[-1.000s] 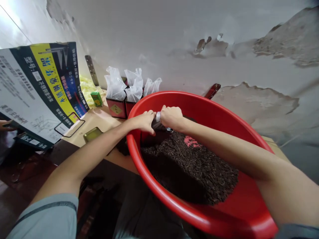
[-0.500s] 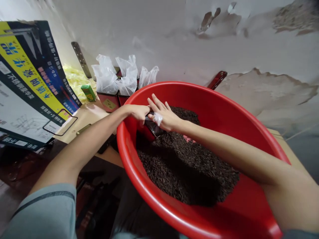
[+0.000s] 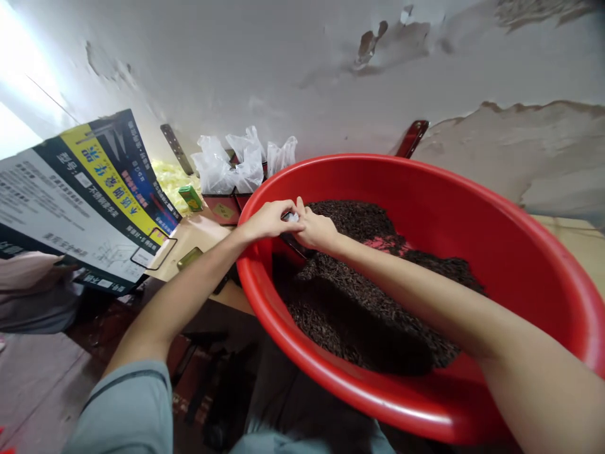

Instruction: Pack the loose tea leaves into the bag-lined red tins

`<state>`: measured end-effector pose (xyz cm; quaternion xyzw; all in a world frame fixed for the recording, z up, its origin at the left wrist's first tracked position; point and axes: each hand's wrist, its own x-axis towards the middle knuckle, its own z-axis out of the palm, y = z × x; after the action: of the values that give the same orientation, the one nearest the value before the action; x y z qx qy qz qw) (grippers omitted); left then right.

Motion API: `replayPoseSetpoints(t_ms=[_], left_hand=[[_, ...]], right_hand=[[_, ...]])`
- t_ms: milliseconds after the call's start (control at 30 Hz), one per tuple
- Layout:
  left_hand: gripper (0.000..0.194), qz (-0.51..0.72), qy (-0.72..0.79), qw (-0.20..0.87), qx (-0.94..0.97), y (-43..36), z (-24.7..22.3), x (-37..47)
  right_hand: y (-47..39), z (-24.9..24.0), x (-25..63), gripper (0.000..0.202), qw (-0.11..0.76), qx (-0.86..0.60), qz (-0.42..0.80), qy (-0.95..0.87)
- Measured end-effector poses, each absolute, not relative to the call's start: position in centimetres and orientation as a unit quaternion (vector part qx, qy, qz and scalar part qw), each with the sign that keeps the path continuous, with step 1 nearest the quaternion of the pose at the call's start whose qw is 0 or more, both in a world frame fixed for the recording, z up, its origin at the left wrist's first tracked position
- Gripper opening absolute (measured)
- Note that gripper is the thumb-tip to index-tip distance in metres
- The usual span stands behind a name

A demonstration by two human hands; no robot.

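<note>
A big red tub [image 3: 472, 189] holds dark, loose, leaf-like bits [image 3: 368, 328]. Over its left inner side my left hand [image 3: 274, 219] and my right hand [image 3: 316, 228] meet, fingers bent in and closed together. Between their fingertips shows a small piece of clear plastic film [image 3: 292, 217], and both hands pinch at it. Just beneath them, mostly hidden by the hands, a dark tin [image 3: 293, 244] rests in the tub on the leaf-like bits.
Dark red tins [image 3: 222, 207] with clear plastic bags [image 3: 215, 167] sticking out stand behind the tub's left rim. Left of them are a small green box [image 3: 190, 197] and a large printed carton [image 3: 108, 195]. A peeling wall rises behind.
My right hand's spread fingers have folded in, and my left hand has come onto the plastic at the tin's top. The view has shifted, showing more of the left side.
</note>
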<state>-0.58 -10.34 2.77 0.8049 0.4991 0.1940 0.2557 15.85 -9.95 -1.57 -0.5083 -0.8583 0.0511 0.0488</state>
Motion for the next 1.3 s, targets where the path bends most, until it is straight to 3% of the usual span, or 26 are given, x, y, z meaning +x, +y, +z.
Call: replayPoseSetpoints(t_ms=[200, 333, 467, 633, 767, 900, 1067, 1133, 1200, 1300], left_hand=[[0.012, 0.235, 0.516, 0.213, 0.796, -9.9, 1.3, -1.1], [0.007, 0.277, 0.515, 0.253, 0.771, -9.5, 0.2, -1.8], [0.011, 0.308, 0.513, 0.315, 0.737, -9.0, -0.4, -2.2], [0.018, 0.291, 0.509, 0.345, 0.733, -8.5, 0.1, -2.3], [0.02, 0.258, 0.55, 0.281, 0.743, -9.3, 0.1, -2.2], [0.036, 0.222, 0.586, 0.234, 0.743, -10.7, -0.5, -1.9], [0.034, 0.15, 0.585, 0.145, 0.783, -10.0, 0.5, -1.0], [0.03, 0.114, 0.585, 0.139, 0.79, -9.4, 1.2, -0.7], [0.03, 0.105, 0.585, 0.147, 0.791, -8.9, 1.6, -0.8], [0.028, 0.12, 0.579, 0.178, 0.787, -8.6, 1.2, -1.5]], right_hand=[[-9.5, -2.4, 16.2, 0.098, 0.172, -0.511, 0.146, -0.83], [-10.4, -3.1, 18.1, 0.074, 0.255, -0.388, 0.074, -0.883], [-12.6, -4.6, 18.9, 0.07, 0.238, -0.302, -0.033, -0.922], [-13.4, -5.3, 18.3, 0.066, 0.215, -0.291, -0.062, -0.93], [-11.5, -5.1, 19.6, 0.062, 0.205, -0.208, -0.022, -0.956], [-9.2, -4.5, 21.7, 0.06, 0.18, -0.106, 0.037, -0.977], [-8.1, -1.9, 22.1, 0.05, 0.163, -0.138, 0.111, -0.971], [-8.3, -1.0, 21.3, 0.042, 0.203, -0.214, 0.134, -0.946], [-8.7, -0.9, 19.9, 0.06, 0.254, -0.31, 0.113, -0.909], [-9.1, -2.0, 17.5, 0.114, 0.224, -0.377, 0.05, -0.897]])
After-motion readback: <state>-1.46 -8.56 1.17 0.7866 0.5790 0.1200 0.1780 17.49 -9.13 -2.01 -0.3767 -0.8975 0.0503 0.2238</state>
